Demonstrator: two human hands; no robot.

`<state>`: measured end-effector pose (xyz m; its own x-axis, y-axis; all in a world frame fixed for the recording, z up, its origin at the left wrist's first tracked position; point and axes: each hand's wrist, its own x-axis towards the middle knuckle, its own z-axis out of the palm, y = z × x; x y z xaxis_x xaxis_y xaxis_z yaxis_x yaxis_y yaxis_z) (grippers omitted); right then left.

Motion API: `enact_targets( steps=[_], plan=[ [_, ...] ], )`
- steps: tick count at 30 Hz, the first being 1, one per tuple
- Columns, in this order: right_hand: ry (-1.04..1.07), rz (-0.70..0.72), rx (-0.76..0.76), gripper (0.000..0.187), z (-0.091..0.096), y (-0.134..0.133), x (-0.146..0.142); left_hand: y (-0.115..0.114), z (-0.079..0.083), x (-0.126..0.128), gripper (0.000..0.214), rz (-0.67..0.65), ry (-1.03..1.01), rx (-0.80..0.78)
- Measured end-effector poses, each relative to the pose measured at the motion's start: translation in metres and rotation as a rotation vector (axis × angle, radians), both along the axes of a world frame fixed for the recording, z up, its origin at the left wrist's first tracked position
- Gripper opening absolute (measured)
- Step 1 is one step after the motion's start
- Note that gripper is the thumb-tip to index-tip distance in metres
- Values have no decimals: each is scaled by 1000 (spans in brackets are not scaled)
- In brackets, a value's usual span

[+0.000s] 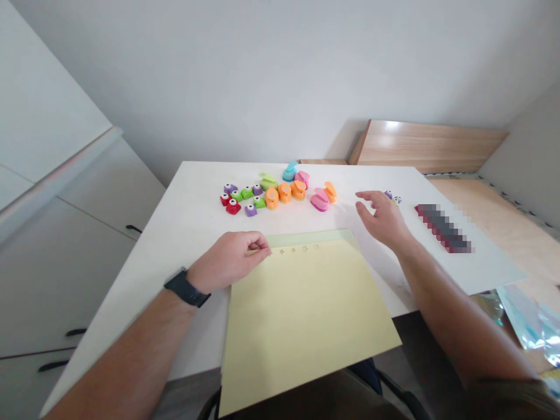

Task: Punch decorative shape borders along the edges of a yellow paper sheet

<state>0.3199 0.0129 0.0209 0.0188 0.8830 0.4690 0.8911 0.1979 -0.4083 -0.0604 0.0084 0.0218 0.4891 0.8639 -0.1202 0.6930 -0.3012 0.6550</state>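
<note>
A pale yellow sheet of paper [301,315] lies on the white table [184,221], over a green sheet whose far edge shows. A row of small punched shapes runs along the yellow sheet's far edge. My left hand [230,259], with a dark watch on its wrist, pinches the sheet's top left corner with closed fingers. My right hand [382,219] hovers open, fingers spread, just right of the paper. It is near two small punches [392,197] and right of a pink punch [319,200]. Several colourful craft punches [266,192] sit in a cluster beyond the paper.
A blurred dark strip [444,228] lies on the table at the right. A wooden board [429,146] leans behind the table's far right corner. White cabinets [65,245] stand to the left. Clear plastic packaging [531,324] lies low at the right.
</note>
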Motion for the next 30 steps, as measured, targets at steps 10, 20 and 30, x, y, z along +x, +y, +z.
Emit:
enact_targets(
  steps=[10, 20, 30],
  plan=[
    [2, 124, -28, 32, 8, 55, -49, 3, -4, -3, 28, 38, 21, 10],
    [63, 42, 58, 33, -31, 64, -47, 2, -3, 1, 26, 40, 32, 66],
    [38, -35, 0, 62, -44, 67, -54, 0, -2, 1, 27, 37, 45, 74]
  ],
)
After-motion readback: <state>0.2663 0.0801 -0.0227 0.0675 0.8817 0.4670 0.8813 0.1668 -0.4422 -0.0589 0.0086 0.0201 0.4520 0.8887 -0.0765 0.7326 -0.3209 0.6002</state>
